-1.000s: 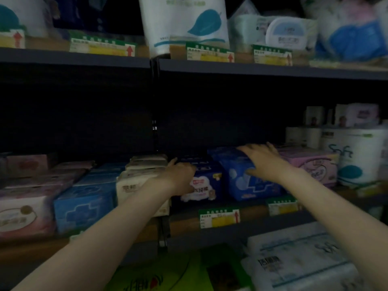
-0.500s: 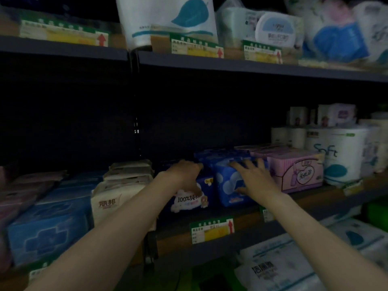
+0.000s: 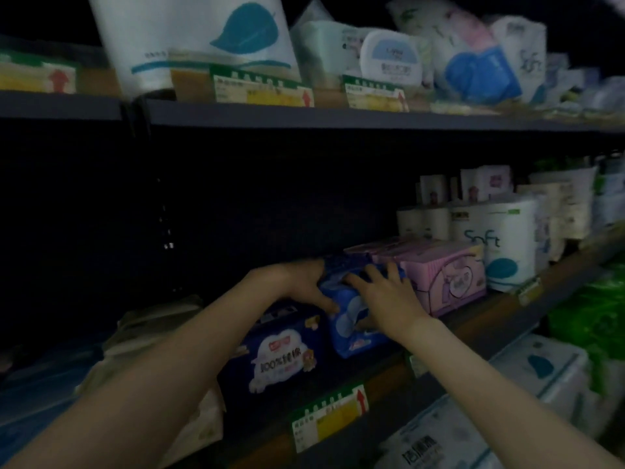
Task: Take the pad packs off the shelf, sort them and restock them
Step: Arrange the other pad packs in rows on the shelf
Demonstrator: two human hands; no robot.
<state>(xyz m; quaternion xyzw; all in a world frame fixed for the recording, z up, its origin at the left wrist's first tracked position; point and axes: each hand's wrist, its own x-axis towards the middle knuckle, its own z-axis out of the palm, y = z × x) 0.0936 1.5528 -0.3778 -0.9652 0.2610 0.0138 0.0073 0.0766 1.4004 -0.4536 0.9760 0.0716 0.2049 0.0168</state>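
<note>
Nearest, at the shelf lip, a green and yellow price tag [image 3: 329, 419] with a red arrow hangs below the packs; it sits lower and further right in view than half a second ago, since the head has swung left and tilted. Both forearms reach in from the near edge. Just behind the tag stands a dark navy pad pack [image 3: 280, 353] with white lettering, upright on the middle shelf [image 3: 487, 309]. To its left a cream pad pack [image 3: 189, 418] is mostly hidden by the left forearm.

Right of the navy pack stands the bright blue pad pack [image 3: 351, 324], now held from both sides. The left hand [image 3: 297, 282], which earlier rested on top of the navy pack, has moved right and wraps its curled fingers over the blue pack's top left corner, thumb down its front. The right hand [image 3: 385, 296] lay flat on the pack's front before; now its fingers spread over the top and right side and the thumb presses the front, gripping it. The pack leans slightly left, and whether it has left the shelf I cannot tell.

Just right of it sits a pink pad pack [image 3: 449, 279], touching the right hand's fingers. Further right and back stand white toilet paper rolls [image 3: 504, 245] marked "Soft". On the upper shelf [image 3: 338, 118] stands a large white tissue bag [image 3: 203, 38] with a blue leaf.
</note>
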